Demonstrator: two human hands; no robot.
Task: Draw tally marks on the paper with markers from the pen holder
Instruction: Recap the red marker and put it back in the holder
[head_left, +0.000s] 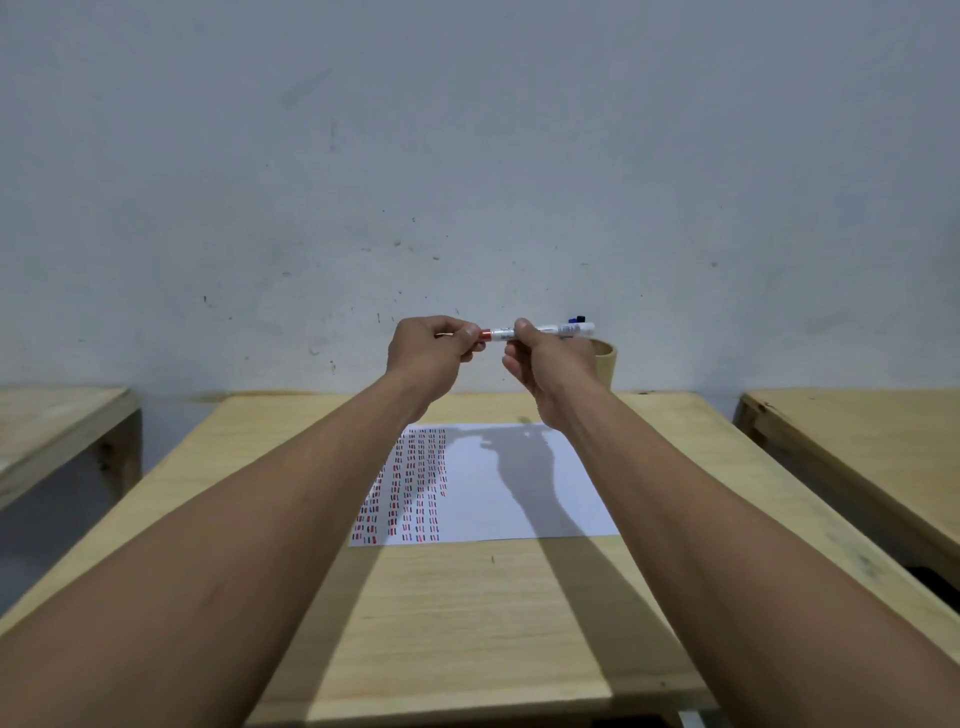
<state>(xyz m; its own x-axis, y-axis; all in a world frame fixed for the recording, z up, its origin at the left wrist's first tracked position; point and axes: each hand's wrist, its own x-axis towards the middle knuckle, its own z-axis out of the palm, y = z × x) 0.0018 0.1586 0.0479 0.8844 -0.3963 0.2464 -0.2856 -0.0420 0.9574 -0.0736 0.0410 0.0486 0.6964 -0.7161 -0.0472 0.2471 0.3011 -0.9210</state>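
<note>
- Left hand (434, 349), at 11 o'clock from the paper, is curled tight, its fingertips pinching the red cap (485, 333) at the marker's left end.
- Marker (540, 330) lies level between both hands, held high above the desk (467, 613); whether the cap is seated or partly off, I cannot tell.
- Right hand (545, 364) is closed round the white barrel.
- Paper (519, 488) lies flat below; tally columns fill its left part, the right part is blank.
- Holder (607, 364) stands at 1 o'clock from the paper, just behind the right hand, more markers inside.
- Risks: a sharp tug could send the cap flying or stain fingers; a right elbow swing could topple the holder.
</note>
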